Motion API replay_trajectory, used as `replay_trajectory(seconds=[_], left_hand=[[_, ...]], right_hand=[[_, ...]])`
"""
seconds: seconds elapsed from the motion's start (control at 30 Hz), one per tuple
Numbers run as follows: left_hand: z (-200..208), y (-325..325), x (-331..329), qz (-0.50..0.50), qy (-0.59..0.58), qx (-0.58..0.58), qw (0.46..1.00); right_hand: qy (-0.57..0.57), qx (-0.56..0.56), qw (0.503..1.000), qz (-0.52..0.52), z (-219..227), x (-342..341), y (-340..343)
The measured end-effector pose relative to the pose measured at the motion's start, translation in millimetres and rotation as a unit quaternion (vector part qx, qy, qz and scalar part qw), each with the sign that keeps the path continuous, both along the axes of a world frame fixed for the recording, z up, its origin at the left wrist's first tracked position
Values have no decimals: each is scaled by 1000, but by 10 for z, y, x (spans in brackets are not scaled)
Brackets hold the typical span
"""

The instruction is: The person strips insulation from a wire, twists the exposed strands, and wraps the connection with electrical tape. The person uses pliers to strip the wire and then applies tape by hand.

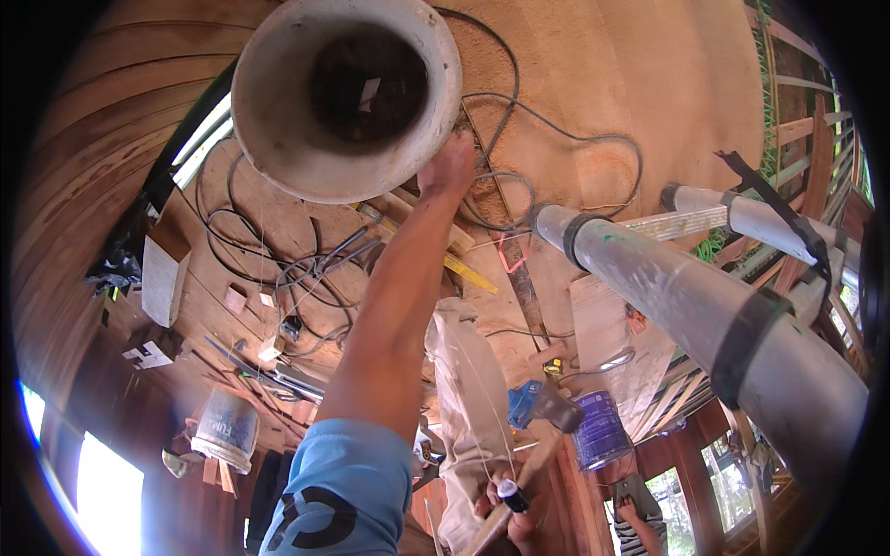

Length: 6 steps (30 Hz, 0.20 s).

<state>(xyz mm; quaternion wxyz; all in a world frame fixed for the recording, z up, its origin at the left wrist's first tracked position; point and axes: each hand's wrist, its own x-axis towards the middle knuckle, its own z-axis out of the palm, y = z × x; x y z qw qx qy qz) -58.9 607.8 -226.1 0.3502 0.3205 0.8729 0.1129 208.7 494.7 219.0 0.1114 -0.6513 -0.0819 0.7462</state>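
A large pale pipe (278, 153) with a flared mouth rises close to me at the upper left of centre. Its mouth faces me, and a small white patch shows deep in its dark bore. My left hand (449, 165) reaches up to it with a bare forearm and a blue sleeve. The hand is closed against the pipe's side just past the rim, where its fingers are partly hidden. A yellow strip (471, 274) and several wood offcuts lie below the wrist. My right hand does not show.
Grey pipes with dark bands (663, 296) slant across the right. Black cables (306, 259) loop over the wooden floor. Lower down are a blue tool (526, 403), a paint can (601, 434), a white bucket (225, 431) and a striped-sleeved person (640, 519). A small hand (525, 530) is at the bottom.
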Motion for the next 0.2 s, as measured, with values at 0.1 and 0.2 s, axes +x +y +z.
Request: replay_trajectory(seconds=[0.1, 0.2], left_hand=[[-166, 42, 3, -26, 20, -17, 999], [-238, 33, 16, -56, 33, -16, 998]], right_hand=[[-196, 6, 952, 234, 58, 106, -143], [-160, -32, 958, 234, 166, 609, -146]])
